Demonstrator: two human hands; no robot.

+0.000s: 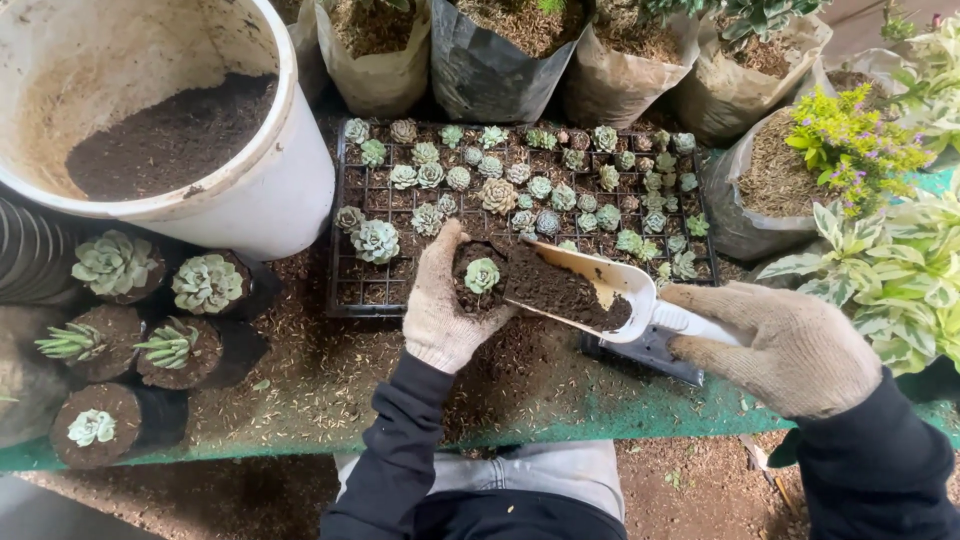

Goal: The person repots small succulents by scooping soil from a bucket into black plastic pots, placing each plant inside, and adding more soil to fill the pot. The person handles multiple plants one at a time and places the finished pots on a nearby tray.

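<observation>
A small potted succulent (482, 276) is sitting cupped in the left hand (443, 305), fingers wrapping its soil-filled pot above the table (560, 400). The white scoop (590, 290) of soil, gripped by the right hand (790, 345), is angling in from the right, tip touching the pot's rim, in front of the seedling tray (520, 190).

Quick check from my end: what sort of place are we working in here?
Most likely a plant nursery potting bench. A black seedling tray holds many small succulents, a white bucket holds soil, and grow bags of plants line the back.
</observation>
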